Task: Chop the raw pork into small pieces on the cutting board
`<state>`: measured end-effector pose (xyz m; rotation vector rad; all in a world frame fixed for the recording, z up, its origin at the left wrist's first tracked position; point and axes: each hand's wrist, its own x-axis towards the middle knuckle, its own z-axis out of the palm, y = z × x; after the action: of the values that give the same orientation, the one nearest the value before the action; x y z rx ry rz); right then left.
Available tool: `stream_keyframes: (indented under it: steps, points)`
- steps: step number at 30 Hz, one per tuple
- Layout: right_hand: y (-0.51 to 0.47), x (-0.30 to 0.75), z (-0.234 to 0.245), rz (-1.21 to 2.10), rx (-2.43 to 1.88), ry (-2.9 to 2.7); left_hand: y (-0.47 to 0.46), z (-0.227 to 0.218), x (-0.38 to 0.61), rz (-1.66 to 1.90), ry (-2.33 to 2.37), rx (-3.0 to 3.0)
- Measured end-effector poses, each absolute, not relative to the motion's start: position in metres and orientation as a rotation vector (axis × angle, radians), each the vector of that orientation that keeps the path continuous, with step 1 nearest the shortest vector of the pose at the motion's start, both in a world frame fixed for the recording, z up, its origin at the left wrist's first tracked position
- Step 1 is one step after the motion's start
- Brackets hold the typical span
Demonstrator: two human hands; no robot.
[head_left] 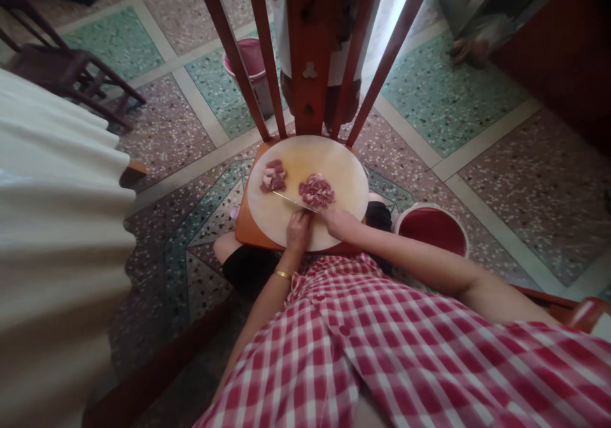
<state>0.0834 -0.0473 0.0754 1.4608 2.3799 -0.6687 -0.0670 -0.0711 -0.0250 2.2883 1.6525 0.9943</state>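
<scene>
A round, pale cutting board (334,154) lies on the seat of a wooden chair. My right hand (338,222) is closed round the handle of a knife (291,199), whose thin blade points left across the board. Just on the near side of the blade, my left hand (298,226) has its fingers curled down against a piece of meat (312,216), mostly hidden by the hands. Beyond the blade sits a heap of small cut meat (316,190). Larger meat chunks (273,176) lie on the board's left side, close to the knife tip.
The chair's slatted back (310,53) rises behind the board. A red-lined bucket (432,227) stands to the right, and a pink-rimmed bin (251,59) behind the chair. A pale pleated cloth (57,237) hangs at left, near a small dark chair (52,72).
</scene>
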Motion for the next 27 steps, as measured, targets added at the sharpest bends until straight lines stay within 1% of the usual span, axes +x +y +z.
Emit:
stream_keyframes:
  steps: [3, 6, 12, 15, 21, 27]
  points:
    - [-0.035, 0.065, 0.068, -0.669, 1.433, 2.493, -0.072, -0.025, -0.067, 0.956, 1.655, 2.321]
    - [-0.035, 0.068, 0.066, -0.67, 1.399, 2.527, -0.073, -0.025, -0.067, 0.945, 1.669, 2.336]
    - [-0.049, 0.116, 0.079, -0.68, 1.485, 2.235, -0.073, -0.023, -0.066, 0.982, 1.622, 2.272]
    - [-0.056, 0.121, 0.089, -0.683, 1.487, 2.217, -0.073, -0.021, -0.065, 0.988, 1.628, 2.266]
    - [-0.061, 0.1, 0.087, -0.677, 1.455, 2.251, -0.073, -0.023, -0.066, 0.98, 1.646, 2.303]
    - [-0.04, 0.065, 0.073, -0.758, 1.402, 2.489, -0.071, -0.029, -0.068, 0.955, 1.645, 2.325]
